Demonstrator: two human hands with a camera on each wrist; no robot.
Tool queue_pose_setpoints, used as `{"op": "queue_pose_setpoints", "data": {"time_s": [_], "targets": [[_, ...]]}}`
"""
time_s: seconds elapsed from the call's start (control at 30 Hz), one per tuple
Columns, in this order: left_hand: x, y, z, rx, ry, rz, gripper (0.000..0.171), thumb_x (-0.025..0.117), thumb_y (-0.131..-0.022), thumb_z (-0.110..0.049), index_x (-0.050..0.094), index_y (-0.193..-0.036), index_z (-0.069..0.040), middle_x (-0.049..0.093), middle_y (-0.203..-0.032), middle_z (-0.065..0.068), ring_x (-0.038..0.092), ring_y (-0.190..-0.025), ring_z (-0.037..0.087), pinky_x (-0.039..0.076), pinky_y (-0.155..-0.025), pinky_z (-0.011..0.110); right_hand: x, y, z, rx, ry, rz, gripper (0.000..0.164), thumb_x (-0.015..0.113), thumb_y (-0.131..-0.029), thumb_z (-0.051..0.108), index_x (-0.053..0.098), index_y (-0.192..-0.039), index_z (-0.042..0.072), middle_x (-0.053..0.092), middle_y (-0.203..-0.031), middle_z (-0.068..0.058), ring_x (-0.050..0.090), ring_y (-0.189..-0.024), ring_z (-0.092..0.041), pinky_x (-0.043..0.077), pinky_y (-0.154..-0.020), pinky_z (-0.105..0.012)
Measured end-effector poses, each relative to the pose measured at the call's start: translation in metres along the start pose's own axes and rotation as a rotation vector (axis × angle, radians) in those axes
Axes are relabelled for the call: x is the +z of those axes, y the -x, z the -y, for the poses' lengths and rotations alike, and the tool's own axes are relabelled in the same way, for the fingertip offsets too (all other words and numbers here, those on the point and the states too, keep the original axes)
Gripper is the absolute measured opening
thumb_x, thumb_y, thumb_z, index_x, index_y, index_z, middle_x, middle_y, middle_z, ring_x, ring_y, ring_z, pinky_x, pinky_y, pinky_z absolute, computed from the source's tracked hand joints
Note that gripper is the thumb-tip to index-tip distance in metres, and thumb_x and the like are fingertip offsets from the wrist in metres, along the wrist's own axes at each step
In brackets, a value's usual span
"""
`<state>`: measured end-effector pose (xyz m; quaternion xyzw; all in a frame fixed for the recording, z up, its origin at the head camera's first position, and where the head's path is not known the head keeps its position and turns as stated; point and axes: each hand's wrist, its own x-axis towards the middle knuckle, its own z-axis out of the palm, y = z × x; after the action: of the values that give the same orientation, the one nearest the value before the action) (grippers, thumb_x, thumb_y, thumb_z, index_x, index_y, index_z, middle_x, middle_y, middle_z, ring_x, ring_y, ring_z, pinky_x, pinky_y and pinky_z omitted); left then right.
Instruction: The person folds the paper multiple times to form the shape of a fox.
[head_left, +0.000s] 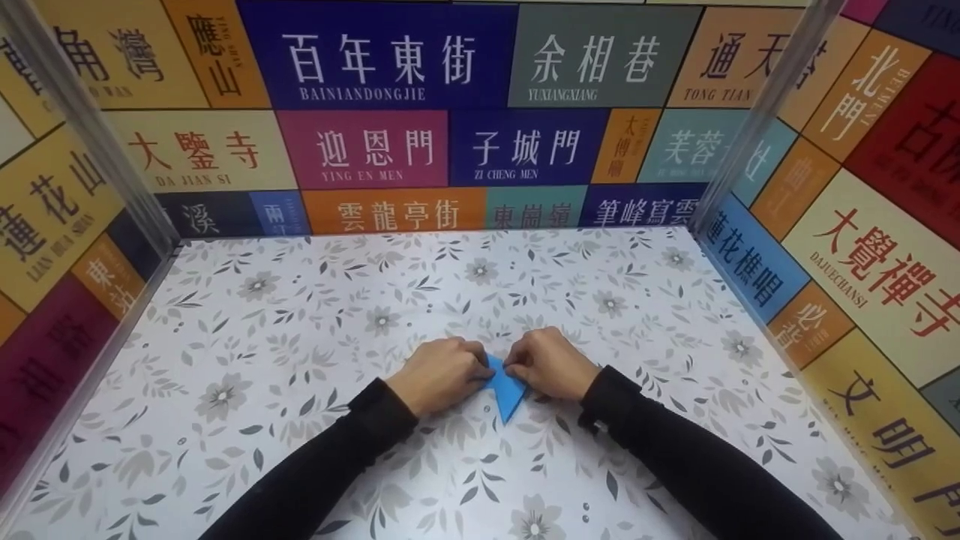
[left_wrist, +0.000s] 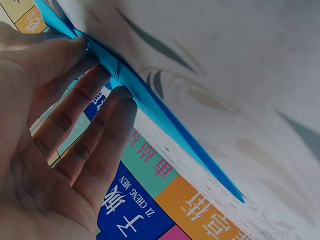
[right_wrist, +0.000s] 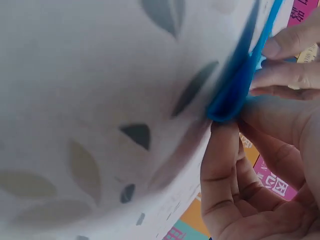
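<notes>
A small piece of folded blue paper (head_left: 510, 394) lies between the two hands at the middle of the table, its narrow point towards me. My left hand (head_left: 442, 375) pinches its left side; in the left wrist view, thumb and fingertips meet along the edge of the blue paper (left_wrist: 160, 117). Opposite it, my right hand (head_left: 553, 365) holds the right corner between thumb and forefinger. Folded layers of the blue paper (right_wrist: 232, 92) stand slightly apart at that corner in the right wrist view. The fingertips hide part of the paper's upper end.
A white tabletop (head_left: 300, 442) with a grey flower and leaf print spreads around the hands. Upright panels of coloured sign tiles (head_left: 367, 146) enclose the back and both sides, with clear corner posts (head_left: 739, 135) where they meet.
</notes>
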<state>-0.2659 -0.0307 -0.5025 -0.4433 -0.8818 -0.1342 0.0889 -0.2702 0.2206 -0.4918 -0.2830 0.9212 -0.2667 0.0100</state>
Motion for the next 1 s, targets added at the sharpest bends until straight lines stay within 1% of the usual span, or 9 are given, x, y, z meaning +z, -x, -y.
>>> {"op": "queue_pose_setpoints", "data": {"time_s": [0.13, 0.3, 0.53, 0.67, 0.87, 0.93, 1.0], "targets": [[0.001, 0.001, 0.000, -0.008, 0.001, -0.004, 0.013, 0.085, -0.106, -0.021, 0.093, -0.116, -0.022, 0.088, -0.117, 0.002, 0.083, -0.103, 0.028, 0.070, -0.090, 0.043, -0.005, -0.010, -0.004, 0.053, -0.036, 0.022, 0.003, 0.089, -0.099, 0.008, 0.091, -0.098, 0.007, 0.088, -0.091, -0.002, 0.072, -0.080, -0.008, 0.057, -0.075, -0.026], [0.001, 0.003, 0.000, -0.021, 0.006, 0.008, 0.016, 0.085, -0.105, -0.021, 0.093, -0.119, -0.022, 0.087, -0.118, 0.001, 0.083, -0.105, 0.028, 0.070, -0.092, 0.043, -0.005, -0.021, -0.008, 0.104, -0.069, 0.059, 0.005, 0.094, -0.098, 0.012, 0.091, -0.095, 0.009, 0.087, -0.087, -0.002, 0.069, -0.077, -0.005, 0.058, -0.075, -0.024], [-0.004, 0.003, -0.001, -0.023, 0.017, 0.055, 0.020, 0.084, -0.106, -0.021, 0.092, -0.124, -0.022, 0.087, -0.123, 0.003, 0.082, -0.107, 0.030, 0.070, -0.092, 0.046, -0.003, -0.028, -0.006, 0.149, -0.058, 0.071, 0.008, 0.097, -0.095, 0.013, 0.091, -0.090, 0.011, 0.086, -0.082, -0.001, 0.066, -0.070, -0.002, 0.057, -0.070, -0.023], [-0.004, 0.004, -0.001, -0.021, 0.008, 0.080, 0.022, 0.084, -0.106, -0.021, 0.091, -0.127, -0.021, 0.086, -0.128, 0.004, 0.082, -0.110, 0.030, 0.070, -0.094, 0.046, -0.003, -0.034, -0.008, 0.161, -0.067, 0.093, 0.007, 0.097, -0.094, 0.012, 0.091, -0.091, 0.010, 0.086, -0.082, -0.002, 0.067, -0.070, -0.003, 0.057, -0.070, -0.022], [-0.005, 0.005, -0.001, -0.017, -0.013, 0.115, 0.027, 0.083, -0.108, -0.025, 0.088, -0.134, -0.021, 0.085, -0.136, 0.004, 0.082, -0.118, 0.030, 0.070, -0.100, 0.046, -0.004, -0.038, -0.015, 0.225, -0.083, 0.110, 0.010, 0.098, -0.095, 0.017, 0.090, -0.092, 0.012, 0.085, -0.082, 0.000, 0.066, -0.071, -0.003, 0.054, -0.071, -0.020], [-0.006, 0.005, -0.001, -0.012, -0.026, 0.116, 0.027, 0.083, -0.109, -0.026, 0.087, -0.135, -0.021, 0.085, -0.137, 0.003, 0.082, -0.119, 0.030, 0.070, -0.100, 0.046, -0.005, -0.039, -0.016, 0.228, -0.085, 0.109, 0.010, 0.098, -0.096, 0.017, 0.090, -0.091, 0.012, 0.084, -0.081, 0.000, 0.066, -0.071, -0.003, 0.054, -0.071, -0.020], [-0.007, 0.005, -0.001, -0.011, -0.036, 0.113, 0.028, 0.083, -0.108, -0.026, 0.088, -0.135, -0.022, 0.085, -0.136, 0.002, 0.082, -0.118, 0.029, 0.070, -0.098, 0.045, -0.006, -0.039, -0.016, 0.211, -0.087, 0.108, 0.010, 0.097, -0.095, 0.016, 0.090, -0.090, 0.011, 0.084, -0.081, 0.000, 0.066, -0.070, -0.003, 0.054, -0.070, -0.020]]}}
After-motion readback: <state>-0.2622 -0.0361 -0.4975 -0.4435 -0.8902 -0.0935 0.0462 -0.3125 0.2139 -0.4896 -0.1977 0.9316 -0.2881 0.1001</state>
